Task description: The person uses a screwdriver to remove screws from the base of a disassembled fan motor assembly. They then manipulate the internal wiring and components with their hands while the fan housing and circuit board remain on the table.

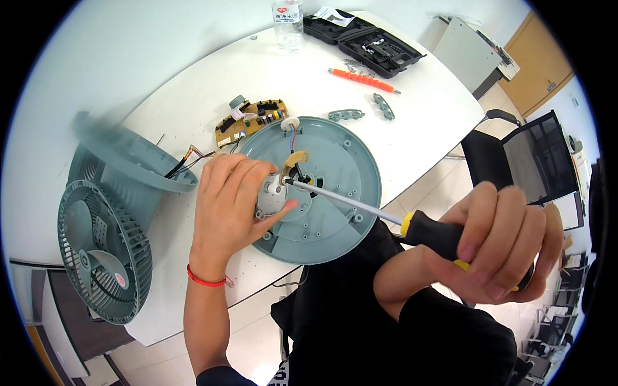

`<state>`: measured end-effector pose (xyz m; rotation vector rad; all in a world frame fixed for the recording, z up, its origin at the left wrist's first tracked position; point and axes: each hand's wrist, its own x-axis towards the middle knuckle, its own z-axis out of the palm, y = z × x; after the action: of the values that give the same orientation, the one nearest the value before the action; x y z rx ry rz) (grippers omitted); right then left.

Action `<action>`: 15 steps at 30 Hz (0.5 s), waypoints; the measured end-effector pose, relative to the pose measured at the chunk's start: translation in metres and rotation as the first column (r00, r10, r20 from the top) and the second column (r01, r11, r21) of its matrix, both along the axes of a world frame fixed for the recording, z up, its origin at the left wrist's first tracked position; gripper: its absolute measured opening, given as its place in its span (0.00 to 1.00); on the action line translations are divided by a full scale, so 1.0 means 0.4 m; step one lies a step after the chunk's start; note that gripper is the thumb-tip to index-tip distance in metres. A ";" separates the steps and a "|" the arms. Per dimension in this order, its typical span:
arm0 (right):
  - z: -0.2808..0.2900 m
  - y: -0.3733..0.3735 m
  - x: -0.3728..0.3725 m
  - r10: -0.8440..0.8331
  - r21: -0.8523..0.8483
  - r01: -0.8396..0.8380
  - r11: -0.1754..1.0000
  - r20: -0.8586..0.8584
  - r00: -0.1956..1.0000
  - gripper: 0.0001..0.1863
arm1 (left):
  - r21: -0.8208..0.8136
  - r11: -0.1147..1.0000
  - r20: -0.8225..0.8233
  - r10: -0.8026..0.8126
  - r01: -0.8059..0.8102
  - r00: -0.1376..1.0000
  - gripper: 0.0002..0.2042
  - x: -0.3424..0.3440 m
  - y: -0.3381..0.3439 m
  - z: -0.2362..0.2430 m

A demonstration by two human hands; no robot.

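Note:
My left hand is closed round a small silver motor, holding it above a round grey-green base plate. Wrapped round a black and yellow handle, my right hand grips a screwdriver. Its long shaft points left, and the tip meets the motor's edge close to my left fingers. A tan disc-shaped part sits just behind the tip. Red and blue wires run from a white round piece at the plate's far rim down toward the motor.
At the left stand a fan head with grille and a grey-green housing. Behind the plate lies a circuit board. Farther back are an orange screwdriver-like tool, small green parts, a black tool case and a water bottle.

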<state>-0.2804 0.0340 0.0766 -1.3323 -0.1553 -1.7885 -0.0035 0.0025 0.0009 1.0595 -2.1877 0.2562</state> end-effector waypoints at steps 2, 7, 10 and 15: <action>0.000 -0.034 -0.038 0.130 -0.068 -0.134 0.989 -0.061 0.990 0.07 | 0.041 0.999 -0.044 -0.031 0.032 0.999 0.29 -0.001 -0.004 0.002; -0.022 -0.051 -0.029 0.080 -0.202 -0.084 0.976 -0.026 0.996 0.12 | 0.154 0.986 -0.017 -0.067 0.069 0.998 0.28 -0.003 -0.005 0.010; -0.020 -0.102 -0.030 0.301 -0.402 -0.347 0.847 -0.176 0.937 0.02 | 0.225 0.973 0.041 -0.067 0.056 0.997 0.27 -0.017 0.003 0.012; -0.044 -0.100 -0.049 0.408 -0.431 -0.502 0.750 -0.297 0.863 0.18 | 0.228 0.973 0.064 -0.039 0.023 0.997 0.28 -0.017 0.008 0.007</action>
<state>-0.2999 -0.0060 0.0591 -1.6354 -0.8211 -1.2278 -0.0105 0.0057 0.0038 1.1532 -2.3343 0.0275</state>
